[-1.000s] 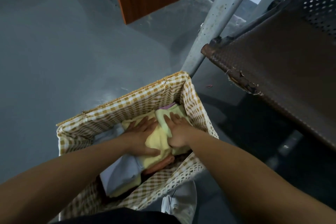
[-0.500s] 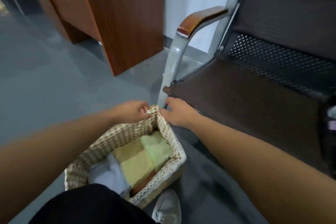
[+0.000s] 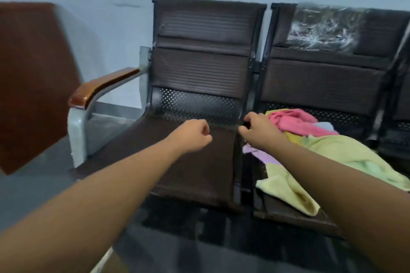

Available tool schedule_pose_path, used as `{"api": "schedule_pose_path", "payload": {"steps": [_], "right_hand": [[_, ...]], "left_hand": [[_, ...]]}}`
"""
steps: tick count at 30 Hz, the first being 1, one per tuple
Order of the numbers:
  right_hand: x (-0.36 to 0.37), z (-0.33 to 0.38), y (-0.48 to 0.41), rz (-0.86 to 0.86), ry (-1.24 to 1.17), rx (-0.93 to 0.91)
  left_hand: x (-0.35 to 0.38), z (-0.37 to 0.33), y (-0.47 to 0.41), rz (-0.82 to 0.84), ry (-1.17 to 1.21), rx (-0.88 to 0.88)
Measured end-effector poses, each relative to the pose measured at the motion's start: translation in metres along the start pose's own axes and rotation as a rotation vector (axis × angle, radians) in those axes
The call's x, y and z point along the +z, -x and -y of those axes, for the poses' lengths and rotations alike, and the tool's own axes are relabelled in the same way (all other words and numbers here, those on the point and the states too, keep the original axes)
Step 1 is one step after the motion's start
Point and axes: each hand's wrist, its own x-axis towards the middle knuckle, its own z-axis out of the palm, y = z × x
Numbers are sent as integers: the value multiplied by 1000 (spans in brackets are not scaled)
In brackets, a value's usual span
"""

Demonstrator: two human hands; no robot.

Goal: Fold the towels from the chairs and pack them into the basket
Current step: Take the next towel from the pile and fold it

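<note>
Unfolded towels lie heaped on the second chair seat (image 3: 288, 215): a pink towel (image 3: 295, 122) at the back, a large yellow-green towel (image 3: 346, 155) hanging over the front, a lilac towel (image 3: 264, 155) at the left edge, and a bit of pale blue cloth (image 3: 324, 126). My right hand (image 3: 257, 131) hovers with loosely bent fingers over the gap between the seats, just left of the pink towel and holding nothing. My left hand (image 3: 193, 135) is a closed fist above the bare first chair seat (image 3: 188, 162), holding nothing. Only a pale sliver of the basket rim (image 3: 105, 259) shows at the bottom.
The dark chairs stand in a row against a pale wall. A wooden armrest (image 3: 99, 88) on a grey metal frame sits at the left end. A brown wooden panel (image 3: 28, 73) stands further left. Crinkled plastic (image 3: 321, 29) covers the second chair's backrest. Grey floor lies below.
Both hands left the towels in the basket and rose past its rim to the chairs. The view lifted from the basket to the seats, bringing the heap of towels into sight.
</note>
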Motion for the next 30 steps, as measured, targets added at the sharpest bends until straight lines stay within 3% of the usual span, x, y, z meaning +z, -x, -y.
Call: {"api": "schedule_pose_path", "payload": {"steps": [6, 15, 19, 22, 27, 30], "right_hand": [[-23, -129, -3, -42, 67, 197], [-16, -241, -68, -107, 229, 326], [-3, -266, -82, -7, 403, 356], [3, -270, -71, -45, 421, 241], [-25, -272, -34, 54, 609, 268], [-29, -266, -9, -5, 642, 244]], "left_hand": [[89, -100, -67, 132, 6, 153], [224, -155, -138, 289, 142, 158], [265, -152, -153, 430, -84, 211], [283, -152, -151, 404, -206, 242], [276, -155, -146, 432, -228, 214], [263, -163, -133, 371, -107, 220]]}}
